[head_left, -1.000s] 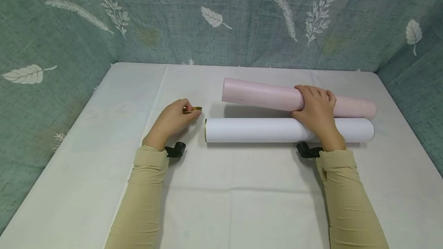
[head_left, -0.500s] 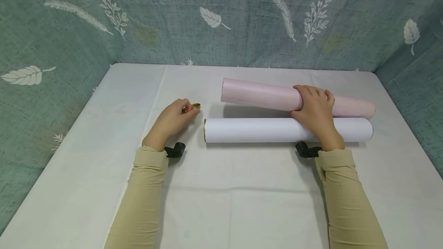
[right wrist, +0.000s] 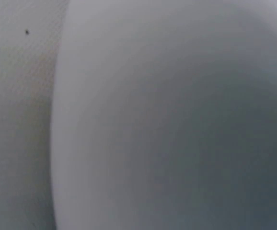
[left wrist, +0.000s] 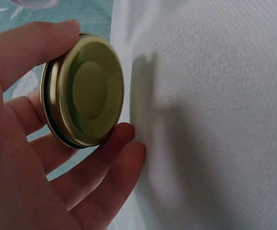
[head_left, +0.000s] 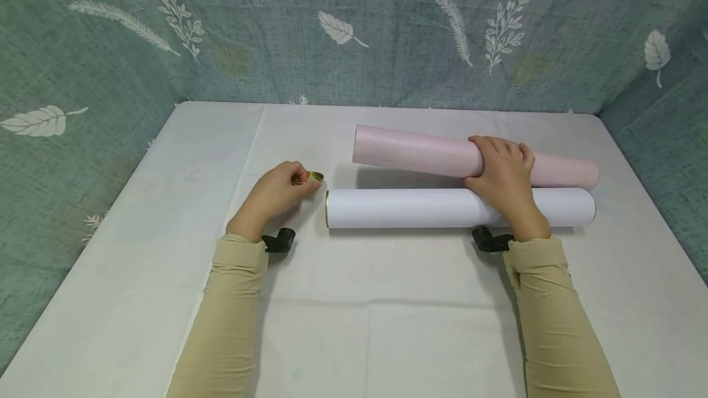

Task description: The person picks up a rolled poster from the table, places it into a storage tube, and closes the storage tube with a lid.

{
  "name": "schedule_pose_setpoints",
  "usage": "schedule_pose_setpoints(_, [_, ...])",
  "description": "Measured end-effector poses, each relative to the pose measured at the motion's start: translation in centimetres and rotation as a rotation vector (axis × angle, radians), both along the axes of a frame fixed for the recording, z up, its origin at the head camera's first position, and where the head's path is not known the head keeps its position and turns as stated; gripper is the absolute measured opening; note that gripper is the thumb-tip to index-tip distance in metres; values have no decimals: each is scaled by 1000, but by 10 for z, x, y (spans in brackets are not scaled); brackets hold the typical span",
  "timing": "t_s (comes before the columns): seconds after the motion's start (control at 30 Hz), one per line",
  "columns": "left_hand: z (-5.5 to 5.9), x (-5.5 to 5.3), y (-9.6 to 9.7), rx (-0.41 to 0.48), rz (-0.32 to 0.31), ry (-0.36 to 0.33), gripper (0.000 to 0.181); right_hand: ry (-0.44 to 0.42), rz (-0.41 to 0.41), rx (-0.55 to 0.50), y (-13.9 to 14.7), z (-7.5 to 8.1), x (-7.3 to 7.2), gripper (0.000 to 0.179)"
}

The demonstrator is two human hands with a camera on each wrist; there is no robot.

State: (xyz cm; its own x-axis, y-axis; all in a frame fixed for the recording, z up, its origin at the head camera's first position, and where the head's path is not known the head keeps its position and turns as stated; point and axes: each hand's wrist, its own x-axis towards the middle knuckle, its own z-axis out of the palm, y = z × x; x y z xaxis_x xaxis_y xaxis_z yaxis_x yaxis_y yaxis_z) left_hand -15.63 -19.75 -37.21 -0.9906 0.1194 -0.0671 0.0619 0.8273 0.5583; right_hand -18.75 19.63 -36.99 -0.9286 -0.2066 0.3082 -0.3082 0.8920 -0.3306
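Observation:
My left hand point(head_left: 276, 192) pinches a round gold metal lid point(left wrist: 91, 91) by its rim, between thumb and fingers. In the left wrist view its recessed flat side shows, just off the white cloth. My right hand point(head_left: 503, 180) grips a pink tube point(head_left: 417, 151) past its middle, fingers over the far side. Nearer to the person lies a white tube point(head_left: 398, 208) with a gold rim at its left end, under the right hand's wrist. That white tube fills most of the right wrist view, blurred and close, where the right hand itself is out of sight.
A white cloth point(head_left: 343, 324) covers the table, with creases across it. Green leaf-patterned fabric point(head_left: 387, 29) rises behind and at both sides. Black wrist mounts point(head_left: 281, 240) stick out from both wrists.
The gold lid in my left hand tilted up, then came back down a little toward the person. My right hand and both tubes have stayed in place.

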Motion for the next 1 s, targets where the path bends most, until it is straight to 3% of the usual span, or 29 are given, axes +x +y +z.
schedule_pose_setpoints(0.27, [4, 4, 1, -3, 76, 3, 38, -1, 1, -1, 0, 0, 0, 67])
schedule_pose_setpoints(0.73, [5, 2, 5, 60, 132, 183, 37, -4, -1, -5, 0, 1, 0, 67])
schedule_pose_setpoints(1.0, [4, 1, 7, 124, 142, 219, 40, 3, 1, -7, 1, -1, -1, 66])
